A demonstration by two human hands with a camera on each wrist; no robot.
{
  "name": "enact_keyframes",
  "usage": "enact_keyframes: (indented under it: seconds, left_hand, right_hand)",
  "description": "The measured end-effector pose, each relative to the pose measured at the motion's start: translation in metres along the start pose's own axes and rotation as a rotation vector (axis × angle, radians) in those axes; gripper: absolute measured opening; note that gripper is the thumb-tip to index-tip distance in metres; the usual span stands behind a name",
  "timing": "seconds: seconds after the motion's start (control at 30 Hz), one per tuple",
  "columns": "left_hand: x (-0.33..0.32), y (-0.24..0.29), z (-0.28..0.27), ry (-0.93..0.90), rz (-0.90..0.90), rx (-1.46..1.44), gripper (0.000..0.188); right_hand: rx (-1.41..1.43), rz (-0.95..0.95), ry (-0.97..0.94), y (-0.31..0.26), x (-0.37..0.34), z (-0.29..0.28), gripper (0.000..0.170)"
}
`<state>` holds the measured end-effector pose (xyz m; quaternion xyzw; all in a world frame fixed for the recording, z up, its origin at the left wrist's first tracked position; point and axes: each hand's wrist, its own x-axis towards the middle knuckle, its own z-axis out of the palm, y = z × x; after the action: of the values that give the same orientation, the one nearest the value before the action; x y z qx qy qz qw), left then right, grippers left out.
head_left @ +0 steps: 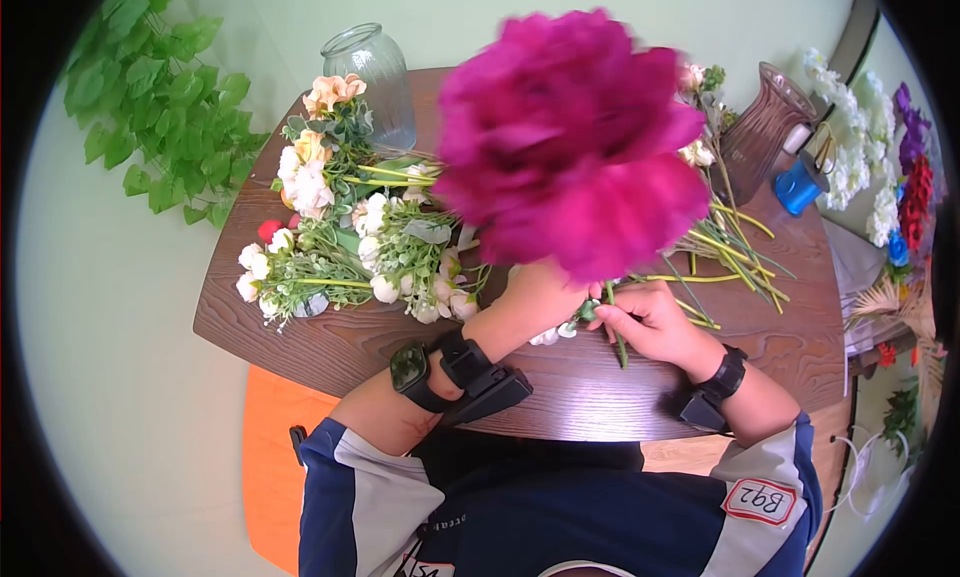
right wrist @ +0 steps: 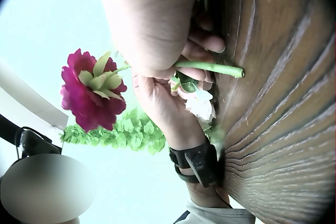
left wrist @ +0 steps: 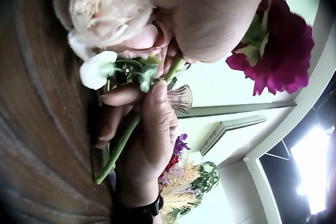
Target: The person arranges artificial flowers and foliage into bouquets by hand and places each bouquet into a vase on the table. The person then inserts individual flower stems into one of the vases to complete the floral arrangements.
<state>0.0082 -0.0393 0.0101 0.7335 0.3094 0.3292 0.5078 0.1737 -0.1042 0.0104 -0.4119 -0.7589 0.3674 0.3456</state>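
Observation:
A large magenta flower (head_left: 570,147) on a green stem (left wrist: 126,140) stands up between both hands and covers the middle of the head view. My left hand (head_left: 540,297), partly behind the bloom, grips this stem on the side closer to the bloom. Lower down, the right hand (head_left: 650,322) pinches the same stem between thumb and fingers, its cut end (right wrist: 239,71) sticking out past them. A pale pink-white flower (left wrist: 110,11) and small green leaves (left wrist: 147,77) sit right at the left fingers, close over the wooden table (head_left: 620,407).
White and peach flower bunches (head_left: 385,247) lie on the table's left, before a clear glass jar (head_left: 385,97). Loose green stems (head_left: 740,267) lie right. Behind them stand a brownish glass vase (head_left: 760,127) and a blue spool (head_left: 798,187). Green leafy vines (head_left: 160,97) hang left.

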Motion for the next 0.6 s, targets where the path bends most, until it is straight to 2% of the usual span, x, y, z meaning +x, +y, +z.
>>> enact_keyframes:
  seconds: [0.03,0.07,0.17,0.37,0.43,0.47,0.6]
  left_hand:
    - [0.000,0.000,0.000,-0.048,-0.166,0.025,0.020]
    - [0.000,0.000,0.000,-0.048,-0.167,0.024,0.020]
    - [0.000,0.002,-0.002,0.057,0.173,-0.145,0.019]
    - [-0.002,0.003,-0.002,0.107,0.247,-0.255,0.025]
    - [-0.001,0.004,-0.005,0.208,0.269,-0.436,0.026]
    - [-0.001,0.005,-0.007,0.291,0.313,-0.394,0.028]
    - [-0.003,0.006,-0.013,0.356,0.387,-0.247,0.038]
  right_hand:
    - [0.000,0.009,0.000,0.000,0.000,0.000,0.023]
    - [0.001,0.009,0.000,0.000,0.000,0.000,0.023]
    - [0.016,0.036,0.007,-0.001,0.000,-0.001,0.023]
    - [0.091,0.123,0.033,-0.004,-0.004,-0.005,0.030]
    - [0.152,0.202,-0.011,-0.005,-0.006,-0.005,0.034]
    - [0.152,0.202,-0.010,-0.005,-0.006,-0.005,0.034]
    - [0.140,0.187,-0.032,-0.004,-0.006,-0.005,0.037]
